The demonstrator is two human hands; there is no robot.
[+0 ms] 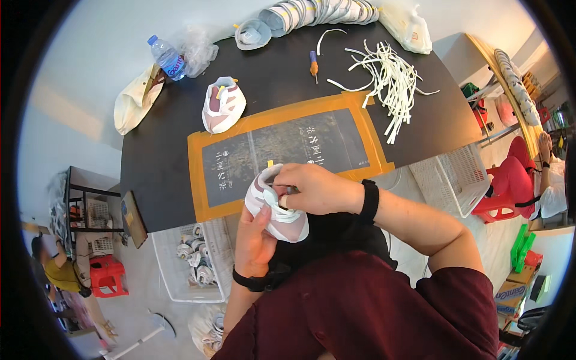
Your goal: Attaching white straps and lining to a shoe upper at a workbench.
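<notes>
A white and pale pink shoe upper (293, 230) with a yellow pull tab is held over the near edge of the table. My left hand (255, 237) is closed around its side, thumb on the white front. Over the opening and tongue is my right hand (321, 189), its fingers pinched together. Something thin and dark shows by those fingers, too small to name. A second shoe upper (223, 107), also white and pink, rests on the table. To the right lies a heap of white laces (393, 84), and an orange-and-blue handled tool (314, 65) is beside it.
Orange tape (264, 123) frames a clear sheet on the dark table (282, 51). A row of nested shoe uppers (324, 17), a water bottle (167, 58) and a white bag (408, 30) line the far side. Crates (225, 258) stand below. Other people sit at both sides.
</notes>
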